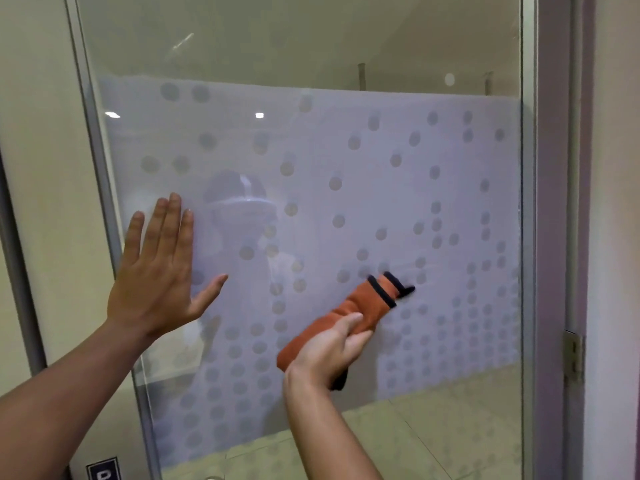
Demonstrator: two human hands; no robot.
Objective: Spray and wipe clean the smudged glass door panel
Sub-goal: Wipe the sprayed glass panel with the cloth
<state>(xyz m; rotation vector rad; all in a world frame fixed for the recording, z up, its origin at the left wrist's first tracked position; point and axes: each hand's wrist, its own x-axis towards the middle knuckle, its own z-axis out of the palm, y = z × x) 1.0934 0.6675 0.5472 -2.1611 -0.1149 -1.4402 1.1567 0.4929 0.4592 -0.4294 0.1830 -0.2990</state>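
Observation:
The glass door panel fills the view, with a frosted band dotted with clear circles across its middle. My left hand lies flat against the glass near the panel's left edge, fingers spread and pointing up. My right hand grips a folded orange cloth with black trim and presses it on the frosted band, right of centre. The cloth's far end points up and to the right. No spray bottle is in view.
A metal frame runs down the door's left edge and another frame down the right. A hinge sits on the right jamb. A small dark sign shows at the bottom left. Tiled floor shows through the lower glass.

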